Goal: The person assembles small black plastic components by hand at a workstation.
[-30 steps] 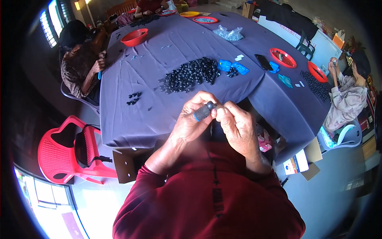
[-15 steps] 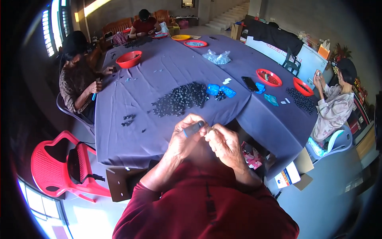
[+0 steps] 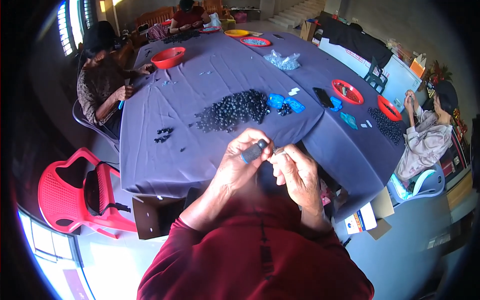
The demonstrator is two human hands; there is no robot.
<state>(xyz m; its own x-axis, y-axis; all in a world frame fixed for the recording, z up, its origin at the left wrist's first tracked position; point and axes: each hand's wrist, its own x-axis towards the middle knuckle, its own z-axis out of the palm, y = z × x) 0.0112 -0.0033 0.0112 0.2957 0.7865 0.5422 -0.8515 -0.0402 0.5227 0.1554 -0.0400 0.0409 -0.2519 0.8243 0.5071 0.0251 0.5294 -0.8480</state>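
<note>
My left hand is in front of my chest, near the table's close edge, its fingers pinched together. Its thumb wears a dark grey sleeve with a blue edge. A rounded black tip shows at the sleeve's end; whether it is part of the sleeve or a separate piece is unclear. Close beside it, my right hand is closed too, thumb against bent fingers. The fingertips of both hands meet around something too small to name. Beyond them lies a heap of small round black pieces on the purple-grey tablecloth.
Blue plastic cases lie beside the heap. A phone, red trays, a red bowl and a clear bag stand farther off. Other people sit left, right and at the far end. A pink chair stands at left.
The view has tilted and shifted slightly, so the table sits higher in it. My hands remain together at the fingertips, with the left thumb and right fingers slightly turned.
</note>
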